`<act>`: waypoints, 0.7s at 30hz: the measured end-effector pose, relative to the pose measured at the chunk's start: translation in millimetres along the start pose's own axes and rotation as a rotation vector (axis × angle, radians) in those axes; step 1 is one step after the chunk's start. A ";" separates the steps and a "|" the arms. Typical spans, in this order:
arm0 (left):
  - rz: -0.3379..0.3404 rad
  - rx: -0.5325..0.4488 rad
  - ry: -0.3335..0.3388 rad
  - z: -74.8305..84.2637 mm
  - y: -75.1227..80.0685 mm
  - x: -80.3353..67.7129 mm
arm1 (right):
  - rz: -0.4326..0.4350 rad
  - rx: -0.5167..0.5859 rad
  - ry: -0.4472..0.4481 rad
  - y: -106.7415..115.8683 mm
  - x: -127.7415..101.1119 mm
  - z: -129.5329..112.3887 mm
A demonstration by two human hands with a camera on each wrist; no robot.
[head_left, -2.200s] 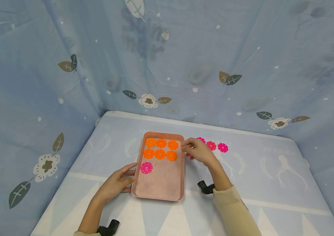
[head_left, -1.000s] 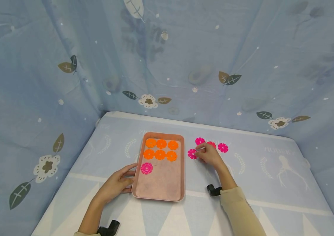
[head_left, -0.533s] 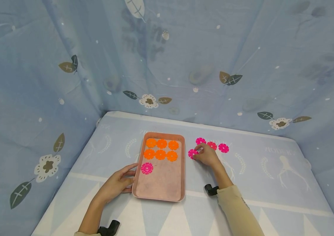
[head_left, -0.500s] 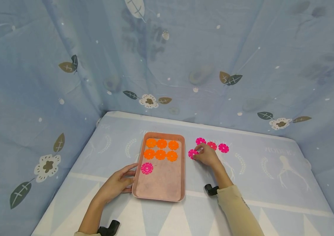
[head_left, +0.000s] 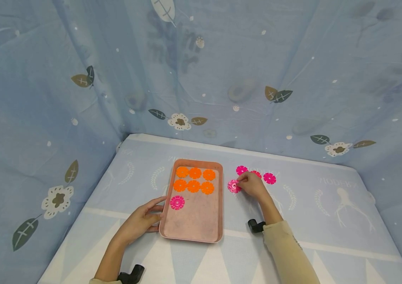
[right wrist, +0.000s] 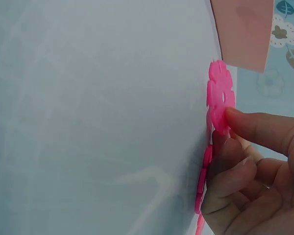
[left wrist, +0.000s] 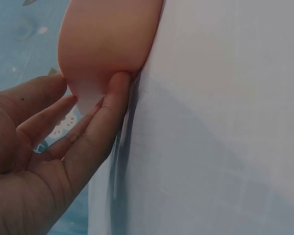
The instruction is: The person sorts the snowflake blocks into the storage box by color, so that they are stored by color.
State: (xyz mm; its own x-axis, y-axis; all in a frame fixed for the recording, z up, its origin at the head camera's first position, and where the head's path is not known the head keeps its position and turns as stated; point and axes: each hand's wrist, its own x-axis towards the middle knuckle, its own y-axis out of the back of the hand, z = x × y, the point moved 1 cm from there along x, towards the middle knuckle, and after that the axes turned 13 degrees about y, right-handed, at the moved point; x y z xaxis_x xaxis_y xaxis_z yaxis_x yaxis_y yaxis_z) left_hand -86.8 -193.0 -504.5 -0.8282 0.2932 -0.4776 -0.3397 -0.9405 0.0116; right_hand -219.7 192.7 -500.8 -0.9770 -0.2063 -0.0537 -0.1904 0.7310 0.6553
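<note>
My right hand (head_left: 253,185) pinches a pink flower-shaped plastic disc (right wrist: 219,93) between thumb and fingers, to the right of the tray. In the right wrist view, the disc shows slits round its edge and a slot in its middle. My left hand (head_left: 138,221) rests its fingertips against the left side of the pink rectangular tray (head_left: 190,232). Seen from the left wrist, the fairly straight fingers (left wrist: 115,93) touch the tray's outer wall. Inside the tray lie two rows of orange flower discs (head_left: 193,186) and a pink disc (head_left: 177,202) below them at the left.
Beyond my right hand lie more discs on the cloth-covered table: a pink disc (head_left: 241,170), a reddish-pink disc (head_left: 256,173) partly behind the fingers, and another pink disc (head_left: 270,178). Blue patterned curtains (head_left: 236,71) stand round the table's back and sides.
My right hand moves from the tray's right edge to the near-left pink disc on the table and now pinches it. My left hand and the tray stay in place.
</note>
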 end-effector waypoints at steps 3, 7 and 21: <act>0.000 0.005 0.000 -0.2 0.2 0.1 | -0.003 0.001 -0.001 1.4 0.3 1.3; 0.002 0.013 0.000 -0.1 0.3 0.1 | -0.006 0.015 0.007 2.8 1.1 3.4; 0.007 0.012 0.004 0.1 0.4 0.5 | -0.036 0.281 0.020 18.3 -0.7 -6.0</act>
State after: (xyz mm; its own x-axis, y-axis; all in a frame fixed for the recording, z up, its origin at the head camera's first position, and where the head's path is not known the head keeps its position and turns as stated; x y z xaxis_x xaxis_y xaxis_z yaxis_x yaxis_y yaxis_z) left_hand -87.4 -193.2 -504.6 -0.8285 0.2863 -0.4813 -0.3397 -0.9402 0.0256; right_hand -222.0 202.3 -484.3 -0.9675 -0.2463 -0.0567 -0.2470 0.8742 0.4181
